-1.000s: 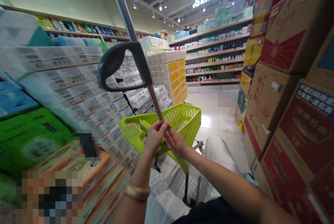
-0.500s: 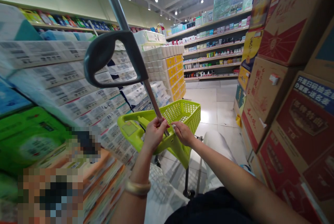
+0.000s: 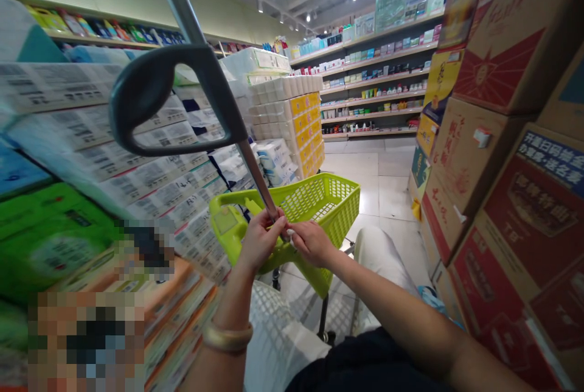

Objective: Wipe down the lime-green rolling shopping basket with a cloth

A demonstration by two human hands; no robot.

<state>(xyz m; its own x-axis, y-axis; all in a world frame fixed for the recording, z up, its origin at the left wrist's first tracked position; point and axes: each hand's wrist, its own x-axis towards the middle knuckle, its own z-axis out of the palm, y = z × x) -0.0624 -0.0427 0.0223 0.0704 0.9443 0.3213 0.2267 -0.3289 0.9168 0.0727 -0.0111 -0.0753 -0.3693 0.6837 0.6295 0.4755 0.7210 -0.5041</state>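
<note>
A green plastic shopping cart [image 3: 340,215] with a mesh basket stands before my knees. A metal pole [image 3: 255,176] with a dark grey loop handle [image 3: 177,148] slants up to the left from the cart's near side. My left hand [image 3: 262,240] is closed around the pole's lower part, thumb on top. Right beside it, my right hand [image 3: 312,243] has its fingers bent in against the pole's low end. A small white piece [image 3: 291,234], like tissue or cloth, shows at its fingertips. The pole's lowest end is hidden behind my hands.
Stacked white paper packs [image 3: 150,130] line the left, with green packs [image 3: 59,234] nearer. Cardboard boxes [image 3: 474,148] are piled high on the right. Shelves of small goods [image 3: 374,81] stand at the back beyond a tiled floor [image 3: 383,191]. My knee [image 3: 378,252] is beside the cart.
The loop handle and pole have tilted further left and nearer. My hands have shifted slightly left and down and are closer together. The basket sits slightly further right.
</note>
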